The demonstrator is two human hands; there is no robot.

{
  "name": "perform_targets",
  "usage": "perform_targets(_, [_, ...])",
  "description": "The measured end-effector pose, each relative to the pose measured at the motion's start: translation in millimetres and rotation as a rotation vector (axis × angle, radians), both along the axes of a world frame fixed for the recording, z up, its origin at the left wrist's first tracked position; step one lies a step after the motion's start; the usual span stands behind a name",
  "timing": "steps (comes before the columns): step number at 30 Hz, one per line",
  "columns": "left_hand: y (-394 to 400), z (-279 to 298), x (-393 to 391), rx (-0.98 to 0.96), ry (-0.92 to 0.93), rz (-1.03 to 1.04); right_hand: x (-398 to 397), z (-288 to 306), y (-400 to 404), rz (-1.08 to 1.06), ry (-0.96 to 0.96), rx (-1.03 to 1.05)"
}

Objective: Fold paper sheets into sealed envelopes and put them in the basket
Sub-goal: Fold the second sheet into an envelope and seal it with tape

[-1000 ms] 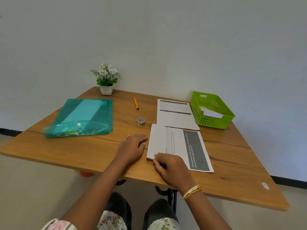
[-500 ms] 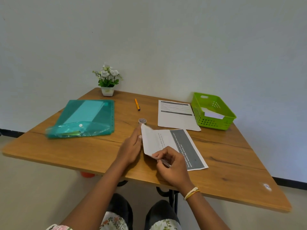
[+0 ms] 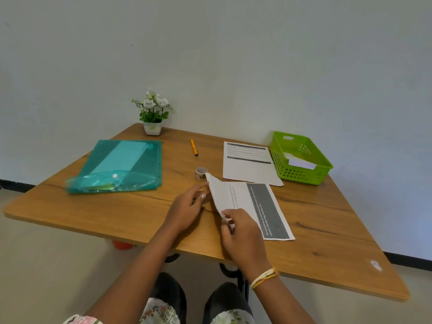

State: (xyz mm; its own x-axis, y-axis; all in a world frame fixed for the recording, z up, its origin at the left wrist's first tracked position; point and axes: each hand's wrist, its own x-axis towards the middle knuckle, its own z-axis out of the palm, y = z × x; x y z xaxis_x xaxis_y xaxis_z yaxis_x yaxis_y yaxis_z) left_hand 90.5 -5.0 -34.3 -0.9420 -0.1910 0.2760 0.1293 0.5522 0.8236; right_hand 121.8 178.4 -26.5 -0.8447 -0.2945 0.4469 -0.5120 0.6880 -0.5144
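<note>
Wooden table [image 3: 98, 213] against a pale wall. Person seated at the near edge, both forearms reaching in.

Printed sheet [image 3: 254, 206] lies on the table in front of the person, its left part raised off the wood and tilted into a fold; the dark printed band sits on the right part, which lies flat. Top left corner of the lifted flap comes to a point just beside the tape roll [image 3: 200, 172].

Left hand [image 3: 187, 208]: fingers fairly straight, tips against the left edge of the raised flap, steadying it. Looks like touching more than pinching, though the flap hides the fingertip ends, so I can't be sure.

Right hand [image 3: 240, 232]: fingers curled, pinching the near corner of the flap between thumb and fingers. Thread bracelet [image 3: 265, 277] on that wrist.

Second sheet [image 3: 247, 164] lies flat further back, its right edge near the green basket [image 3: 304, 178]. Basket stands at the far right of the table; a white folded paper [image 3: 299, 162] rests inside it.

Orange pen [image 3: 194, 147] lies behind the tape roll, well apart from the hands. Teal plastic folder [image 3: 121, 167] on the left half of the table, snap button facing up. Small potted plant [image 3: 152, 113] with white flowers at the far corner by the wall.
</note>
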Motion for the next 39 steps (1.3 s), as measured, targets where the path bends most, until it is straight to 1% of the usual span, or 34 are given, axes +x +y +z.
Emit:
perform_targets(1, [1,0,0,-0.063,-0.005,0.002,-1,2,-1,-0.029,-0.035,-0.09])
perform_targets(3, [4,-2,0,-0.26,-0.017,0.025,-3,7,-4,-0.089,-0.121,-0.273])
perform_targets(5, [9,-5,-1,-0.419,-0.008,0.012,-7,11,-4,-0.138,-0.25,-0.412])
perform_targets(7, [12,-9,-3,-0.532,-0.03,-0.031,-12,12,-2,-0.166,-0.378,-0.498])
perform_targets(8, [12,-10,-4,-0.575,-0.049,-0.059,-15,11,0,-0.168,-0.422,-0.497])
perform_targets(13, [11,-13,-8,-0.7,-0.124,-0.175,-20,8,6,-0.166,-0.498,-0.336])
perform_targets(15, [11,-12,-9,-0.726,-0.146,-0.191,-21,8,7,-0.172,-0.496,-0.223])
perform_targets(18, [11,-10,-8,-0.728,-0.156,-0.177,-23,10,9,-0.253,-0.397,0.096])
perform_targets(19, [11,-9,-8,-0.728,-0.159,-0.174,-23,9,11,-0.279,-0.35,0.166])
perform_targets(21, [12,-9,-8,-0.728,-0.165,-0.175,-24,7,15,-0.307,-0.295,0.24])
perform_targets(23, [12,-10,-8,-0.71,-0.162,-0.159,-24,1,18,-0.327,-0.244,0.267])
perform_targets(25, [12,-12,-8,-0.694,-0.151,-0.1,-24,-5,22,-0.327,-0.162,0.272])
perform_targets(28, [11,-16,-9,-0.686,-0.138,0.003,-22,-15,24,-0.269,-0.077,0.257])
perform_targets(31, [11,-20,-10,-0.687,-0.131,0.017,-20,-18,24,-0.211,-0.075,0.221])
perform_targets(33, [11,-21,-11,-0.683,-0.13,0.021,-17,-19,24,-0.135,-0.079,0.237])
perform_targets(35, [11,-21,-11,-0.688,-0.133,0.029,-14,-19,22,-0.062,-0.134,0.275])
perform_targets(37, [11,-21,-11,-0.695,-0.137,0.03,-13,-19,20,-0.045,-0.17,0.321])
perform_targets(39, [11,-19,-11,-0.695,-0.14,0.027,-13,-16,18,-0.055,-0.163,0.348])
